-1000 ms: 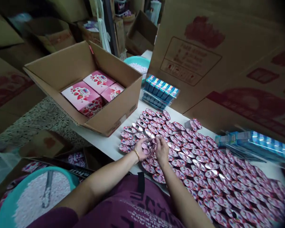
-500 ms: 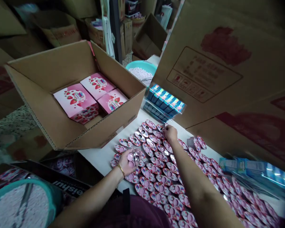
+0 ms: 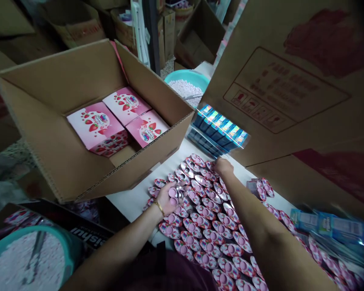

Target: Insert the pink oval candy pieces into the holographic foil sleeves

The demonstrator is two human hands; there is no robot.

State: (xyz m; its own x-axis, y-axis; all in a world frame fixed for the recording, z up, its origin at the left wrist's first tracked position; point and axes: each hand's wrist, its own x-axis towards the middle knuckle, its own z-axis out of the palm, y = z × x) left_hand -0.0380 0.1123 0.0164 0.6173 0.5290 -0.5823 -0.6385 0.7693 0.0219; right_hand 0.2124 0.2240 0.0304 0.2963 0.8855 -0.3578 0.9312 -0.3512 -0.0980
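My left hand (image 3: pixel 167 200) is cupped palm up over the near-left rows, holding several small round pink pieces (image 3: pixel 173 192) with some silvery edges. My right hand (image 3: pixel 224 166) reaches to the far corner of the rows. Its fingers are bent together at one of the oval packs, and whatever they pinch is hidden. Beneath both hands, printed oval packs (image 3: pixel 206 246) stand in close slanting rows on the white table (image 3: pixel 121 204). Most have a round pink piece at the middle. A few far ones, such as an oval pack (image 3: pixel 182 176), show a dark round centre.
An open carton (image 3: pixel 27 117) with several pink strawberry-print boxes (image 3: pixel 92 123) stands left. Teal tubs (image 3: pixel 68 246) of small pale pieces sit near left and behind. Blue packs (image 3: pixel 220 125) lie beyond my right hand. A large carton (image 3: pixel 291 101) walls off the right.
The view has shifted slightly, so most things appear a little displaced. My right hand stays at the far corner, its fingers now lower behind the hand. My left hand still holds the round pieces.
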